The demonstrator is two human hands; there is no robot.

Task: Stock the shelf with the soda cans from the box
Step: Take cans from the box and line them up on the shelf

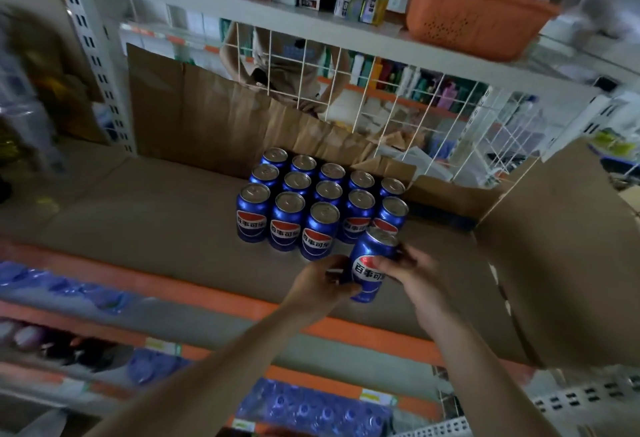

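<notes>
Several blue soda cans stand upright in rows on the cardboard-lined shelf. One more blue can is tilted at the front right of the group, just above the shelf. My left hand grips its left side and my right hand grips its right side, fingers curled round it. A cardboard box stands at the right on the shelf; its inside is hidden.
An orange shelf edge runs in front. A white wire grid backs the shelf, with a person behind it. Above sits an orange basket and small boxes. Lower shelves hold blue packs.
</notes>
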